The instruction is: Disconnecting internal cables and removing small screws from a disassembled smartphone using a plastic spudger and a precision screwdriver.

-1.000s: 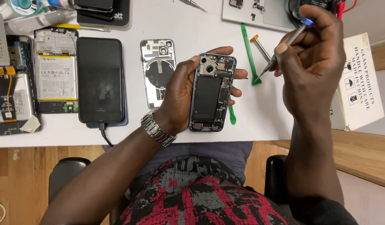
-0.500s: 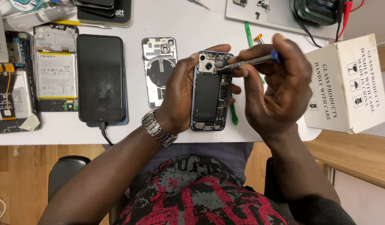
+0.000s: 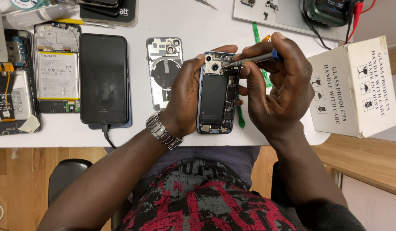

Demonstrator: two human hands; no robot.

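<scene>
Now | left hand (image 3: 187, 96) grips opened phone (image 3: 218, 92) | right hand (image 3: 277, 85) pinches screwdriver (image 3: 249, 59) | white cardboard box (image 3: 354, 85) at right

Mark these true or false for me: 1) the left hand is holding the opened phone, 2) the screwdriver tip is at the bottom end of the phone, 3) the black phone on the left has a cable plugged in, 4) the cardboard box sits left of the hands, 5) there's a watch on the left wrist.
1) True: the left hand grips the opened phone by its edge.
2) False: the right hand holds the screwdriver with its tip at the top end, by the camera module.
3) True: the black phone has a cable at its lower end.
4) False: the cardboard box sits right of the hands.
5) True: a metal watch is on that wrist.
</scene>
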